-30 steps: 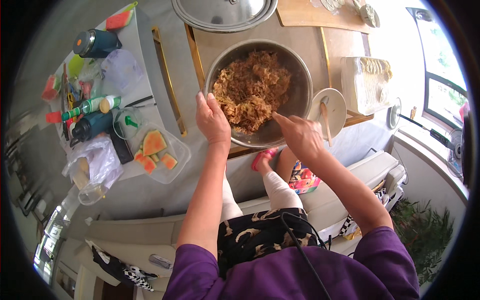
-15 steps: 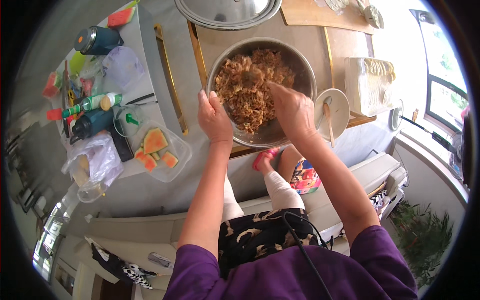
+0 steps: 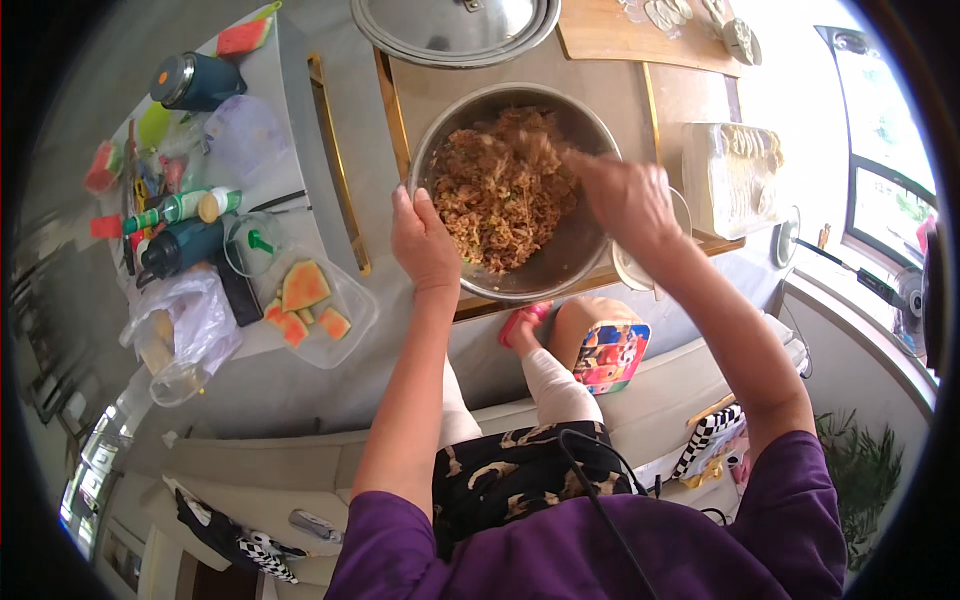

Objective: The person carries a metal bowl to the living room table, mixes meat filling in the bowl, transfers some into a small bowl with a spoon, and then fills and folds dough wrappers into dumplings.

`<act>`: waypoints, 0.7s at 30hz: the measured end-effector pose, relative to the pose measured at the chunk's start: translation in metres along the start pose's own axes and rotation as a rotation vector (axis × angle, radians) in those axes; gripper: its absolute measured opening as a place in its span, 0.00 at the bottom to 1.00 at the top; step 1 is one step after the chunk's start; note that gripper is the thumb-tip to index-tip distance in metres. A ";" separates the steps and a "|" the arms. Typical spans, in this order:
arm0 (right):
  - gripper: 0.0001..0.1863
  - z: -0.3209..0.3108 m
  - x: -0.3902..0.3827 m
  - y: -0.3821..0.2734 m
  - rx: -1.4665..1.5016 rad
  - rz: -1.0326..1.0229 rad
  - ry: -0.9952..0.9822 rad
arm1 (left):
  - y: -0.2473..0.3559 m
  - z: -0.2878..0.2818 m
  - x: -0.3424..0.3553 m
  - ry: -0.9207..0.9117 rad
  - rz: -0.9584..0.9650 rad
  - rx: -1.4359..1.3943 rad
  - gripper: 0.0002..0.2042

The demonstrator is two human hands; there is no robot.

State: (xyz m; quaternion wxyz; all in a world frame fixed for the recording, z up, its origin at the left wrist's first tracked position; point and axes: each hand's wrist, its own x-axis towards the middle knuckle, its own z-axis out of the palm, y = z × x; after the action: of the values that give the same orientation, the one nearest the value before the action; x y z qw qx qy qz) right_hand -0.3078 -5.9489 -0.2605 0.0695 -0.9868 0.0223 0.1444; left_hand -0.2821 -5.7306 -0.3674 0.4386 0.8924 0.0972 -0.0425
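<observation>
A large metal bowl (image 3: 592,262) stands on the table, holding a brown, shredded-looking filling mixture (image 3: 500,210) with green flecks. My left hand (image 3: 424,238) grips the bowl's left rim, thumb against the edge. Over the right side of the bowl, my right hand (image 3: 632,205) is closed; whatever it grips is smeared by motion where it meets the mixture. Beneath that hand and wrist, a small pale bowl (image 3: 630,272) is mostly hidden.
A round metal lid (image 3: 455,25) lies beyond the bowl. At the far right are a wooden board (image 3: 610,35) with dough pieces and a clear container (image 3: 705,200) of pale pleated pieces. The left table carries watermelon pieces (image 3: 305,287), bottles and bags. A stool (image 3: 600,345) stands below.
My right hand has swung right and outward, and now covers much of the small pale bowl. The mixture has shifted, baring more metal at lower right. My left hand stays at the rim.
</observation>
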 end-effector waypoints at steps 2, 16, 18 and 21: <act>0.15 0.005 0.016 0.014 0.031 0.016 0.082 | 0.002 0.004 -0.001 -0.006 -0.012 -0.016 0.16; 0.08 0.006 0.013 -0.006 0.172 0.004 0.107 | 0.012 -0.001 -0.002 0.019 0.001 -0.009 0.18; 0.08 0.009 0.032 0.022 0.065 0.208 0.034 | 0.018 0.002 -0.003 -0.003 0.016 -0.033 0.19; 0.08 0.051 0.018 0.017 0.169 0.242 0.049 | 0.010 0.004 -0.002 0.018 0.045 -0.014 0.21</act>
State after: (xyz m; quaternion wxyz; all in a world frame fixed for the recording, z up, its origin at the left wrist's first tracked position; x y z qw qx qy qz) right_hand -0.3063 -5.9589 -0.3166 0.1340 -0.9708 0.1548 0.1251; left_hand -0.2815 -5.7399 -0.3616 0.4446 0.8917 0.0812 -0.0236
